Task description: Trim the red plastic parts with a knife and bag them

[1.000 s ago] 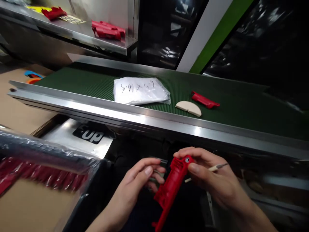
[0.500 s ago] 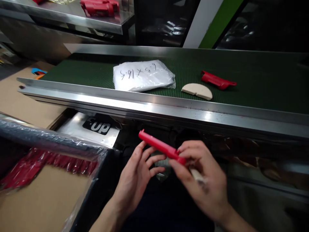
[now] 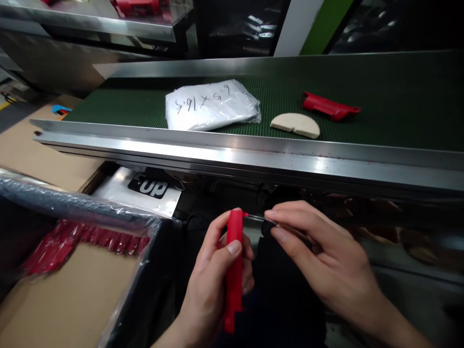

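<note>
My left hand (image 3: 221, 266) is closed around a long red plastic part (image 3: 235, 261), which stands nearly upright in the picture with its top end above the thumb. A thin metal tool (image 3: 256, 218) reaches from my right hand (image 3: 319, 256) to a small nub at the part's top. My right thumb and fingers pinch this tool, and its back end is mostly hidden in the palm. On the green belt beyond lie another red part (image 3: 329, 106), a pale half-round piece (image 3: 295, 124) and a plastic-wrapped white packet (image 3: 212, 106) with handwriting.
The conveyor's metal edge (image 3: 224, 153) runs across in front of my hands. At the lower left, a plastic-lined box (image 3: 152, 232) holds wrapped red parts (image 3: 50, 249) and cardboard. More red parts (image 3: 139, 7) sit on a metal table at the upper left.
The red part has passed from my right hand to my left and turned upright. My left fingers have closed on it. My right hand has shifted right, now pointing the tool at its top.
</note>
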`<control>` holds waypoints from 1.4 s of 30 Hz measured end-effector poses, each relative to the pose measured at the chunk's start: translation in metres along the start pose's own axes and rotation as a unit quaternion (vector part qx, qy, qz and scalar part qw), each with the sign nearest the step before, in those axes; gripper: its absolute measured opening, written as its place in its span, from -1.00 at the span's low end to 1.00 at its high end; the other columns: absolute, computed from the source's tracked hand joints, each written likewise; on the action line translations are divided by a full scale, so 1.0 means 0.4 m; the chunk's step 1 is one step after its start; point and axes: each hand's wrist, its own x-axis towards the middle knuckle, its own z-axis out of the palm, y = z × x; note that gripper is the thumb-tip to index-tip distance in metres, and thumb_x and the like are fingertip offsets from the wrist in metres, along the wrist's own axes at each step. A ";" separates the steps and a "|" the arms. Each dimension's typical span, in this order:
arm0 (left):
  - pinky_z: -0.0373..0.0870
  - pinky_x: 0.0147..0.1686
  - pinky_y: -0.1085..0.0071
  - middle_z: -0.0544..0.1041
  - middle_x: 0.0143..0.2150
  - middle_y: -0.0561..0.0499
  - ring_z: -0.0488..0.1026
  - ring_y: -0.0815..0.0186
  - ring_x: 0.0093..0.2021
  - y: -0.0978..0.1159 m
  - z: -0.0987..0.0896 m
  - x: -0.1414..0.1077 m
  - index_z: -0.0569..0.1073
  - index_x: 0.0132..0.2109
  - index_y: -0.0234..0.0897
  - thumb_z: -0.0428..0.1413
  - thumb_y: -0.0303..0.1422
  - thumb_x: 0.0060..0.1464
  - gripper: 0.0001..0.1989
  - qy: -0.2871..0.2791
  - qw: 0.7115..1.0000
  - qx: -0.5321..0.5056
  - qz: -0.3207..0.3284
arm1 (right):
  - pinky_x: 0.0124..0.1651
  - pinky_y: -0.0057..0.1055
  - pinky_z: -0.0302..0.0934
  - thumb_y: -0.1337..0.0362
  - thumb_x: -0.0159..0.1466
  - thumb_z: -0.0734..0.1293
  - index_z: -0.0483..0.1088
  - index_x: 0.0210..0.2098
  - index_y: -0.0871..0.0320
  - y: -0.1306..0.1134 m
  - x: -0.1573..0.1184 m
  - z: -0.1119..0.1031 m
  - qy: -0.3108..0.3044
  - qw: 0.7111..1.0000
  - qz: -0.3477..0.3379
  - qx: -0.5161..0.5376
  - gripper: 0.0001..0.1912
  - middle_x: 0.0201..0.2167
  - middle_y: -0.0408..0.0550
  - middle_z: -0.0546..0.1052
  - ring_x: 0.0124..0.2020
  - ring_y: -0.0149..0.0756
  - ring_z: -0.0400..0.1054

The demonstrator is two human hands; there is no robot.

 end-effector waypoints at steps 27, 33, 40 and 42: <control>0.04 -0.57 0.50 0.36 -0.36 0.05 0.21 0.47 -0.57 -0.007 0.028 -0.021 0.30 0.02 -0.19 -0.06 -0.20 0.30 -0.76 -0.009 0.999 0.038 0.029 | -0.14 -0.26 0.31 0.62 0.23 0.28 0.44 0.01 0.33 -0.028 0.013 -0.021 -0.001 0.970 -0.200 -0.137 -0.63 -0.12 0.10 0.49 -0.16 -0.27 0.34; 0.09 -0.57 0.49 0.38 -0.37 0.05 0.22 0.45 -0.57 -0.008 0.029 -0.020 0.32 0.01 -0.21 -0.05 -0.21 0.29 -0.76 0.005 0.998 0.043 0.035 | -0.17 -0.23 0.31 0.61 0.24 0.28 0.44 0.01 0.34 -0.026 0.011 -0.021 -0.001 0.968 -0.203 -0.148 -0.64 -0.12 0.13 0.49 -0.17 -0.24 0.35; 0.14 -0.55 0.47 0.40 -0.37 0.02 0.22 0.44 -0.55 -0.008 0.029 -0.021 0.32 0.04 -0.23 -0.01 -0.22 0.27 -0.74 0.026 0.998 0.048 0.038 | -0.17 -0.20 0.31 0.59 0.25 0.29 0.44 0.03 0.32 -0.023 0.010 -0.020 0.002 0.963 -0.208 -0.169 -0.63 -0.11 0.12 0.50 -0.16 -0.21 0.36; 0.15 -0.55 0.48 0.40 -0.37 0.02 0.22 0.44 -0.55 -0.007 0.030 -0.022 0.32 0.03 -0.22 -0.02 -0.22 0.27 -0.74 0.028 0.998 0.054 0.036 | -0.15 -0.21 0.31 0.59 0.25 0.28 0.44 0.02 0.33 -0.023 0.009 -0.021 0.002 0.963 -0.209 -0.169 -0.64 -0.11 0.12 0.50 -0.15 -0.22 0.36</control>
